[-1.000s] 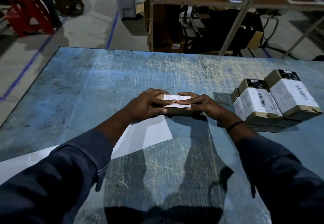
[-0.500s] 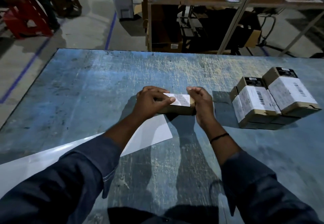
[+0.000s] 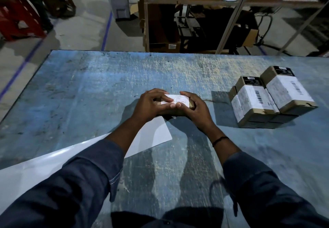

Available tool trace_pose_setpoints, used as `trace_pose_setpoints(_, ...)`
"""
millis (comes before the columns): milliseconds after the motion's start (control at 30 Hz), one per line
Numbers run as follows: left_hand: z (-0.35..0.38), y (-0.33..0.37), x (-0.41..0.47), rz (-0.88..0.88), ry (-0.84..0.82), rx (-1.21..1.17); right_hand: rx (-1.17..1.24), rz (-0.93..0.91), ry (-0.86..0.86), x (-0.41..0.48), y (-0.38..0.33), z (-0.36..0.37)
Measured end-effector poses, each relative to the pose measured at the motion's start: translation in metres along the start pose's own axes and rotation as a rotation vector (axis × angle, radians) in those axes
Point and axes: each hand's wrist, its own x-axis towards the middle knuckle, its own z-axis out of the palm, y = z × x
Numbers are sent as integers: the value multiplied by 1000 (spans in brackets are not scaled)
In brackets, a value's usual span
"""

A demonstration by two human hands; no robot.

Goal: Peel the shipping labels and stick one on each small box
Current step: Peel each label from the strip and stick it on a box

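where the view starts, at its lower edge, two dark blue sleeves (image 3: 74,188) reach forward over the scratched blue metal table (image 3: 89,88). under the left forearm lies a long white sheet of label backing paper (image 3: 151,135), flat on the table, its far corner ending just short of the hands. a thin black band (image 3: 219,140) circles the right wrist.

past the sheet, near the middle of the table, both hands meet on a small brown cardboard box (image 3: 191,105) that rests on the surface. the left hand (image 3: 151,103) wraps the box's left end, fingers curled over the top and thumb laid flat on the white shipping label (image 3: 179,99) that covers the upper face. the right hand (image 3: 197,109) clasps the right end in the same way, its thumb pressing the label's near edge, tip to tip with the left thumb. only a strip of printed label and a sliver of cardboard show between the fingers.

farther off to the right, well apart from the hands, sits a stack of labelled small boxes (image 3: 272,99), white labels with barcodes on their tops, black panels at their far ends.

beyond the table's far edge are grey floor with blue tape lines (image 3: 106,30), a red plastic stool (image 3: 19,21) at the left, and cluttered metal shelving (image 3: 195,13).
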Motion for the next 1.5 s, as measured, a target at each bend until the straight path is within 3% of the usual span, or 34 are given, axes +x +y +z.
trace_pose_setpoints(167,-18,-2,3,-51,-183,-35,37,33,-124,3,-4,-16)
trace_pose_setpoints(333,-38,-1,9,-84,-345,-6,221,133,-295,9,-2,-35)
trace_pose_setpoints(500,-49,0,18,-81,-519,53,478,228,-353,12,6,-37)
trace_pose_setpoints(633,-47,7,15,-141,-492,153,530,290,-226,8,4,-30)
trace_pose_setpoints(800,-17,17,1,-101,-262,386,81,231,23,2,-19,9)
trace_pose_setpoints(900,-4,9,-9,-60,-83,358,34,153,138,-8,-16,25)
trace_pose_setpoints(1000,-3,5,-11,-48,-40,351,6,94,136,-12,-9,23)
trace_pose_setpoints(1133,-9,3,-7,-35,-104,271,23,90,35,-11,-2,11)
trace_pose_setpoints(1300,-35,6,-4,-62,-333,212,96,105,-128,-2,0,-14)
trace_pose_setpoints(1500,-52,13,6,-43,-445,328,101,63,-109,-9,-11,-18)
